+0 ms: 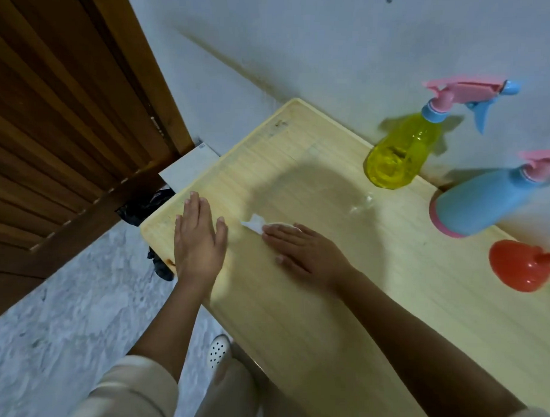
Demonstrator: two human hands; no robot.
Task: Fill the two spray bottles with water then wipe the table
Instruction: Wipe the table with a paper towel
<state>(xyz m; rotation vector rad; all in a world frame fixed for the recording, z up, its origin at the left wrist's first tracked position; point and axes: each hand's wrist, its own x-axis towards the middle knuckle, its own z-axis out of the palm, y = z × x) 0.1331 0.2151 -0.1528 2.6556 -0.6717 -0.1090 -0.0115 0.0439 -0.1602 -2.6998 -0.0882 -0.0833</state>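
Note:
A yellow spray bottle [400,153] with a pink and blue trigger head stands at the far edge of the light wooden table [311,303], by the wall. To its right stands a blue spray bottle [479,206] with a pink base. My right hand [303,250] lies flat with straight fingers, pressing a white tissue [257,224] onto the tabletop. My left hand [198,237] rests flat and open on the table near its left corner, a short gap from the tissue. A few water drops [362,203] glisten on the wood in front of the yellow bottle.
A red funnel [521,265] lies on the table at the right edge of the view. A brown wooden door [68,123] stands to the left. A dark bag [146,207] sits on the floor by the table's corner. My foot in a white perforated shoe [219,351] shows below.

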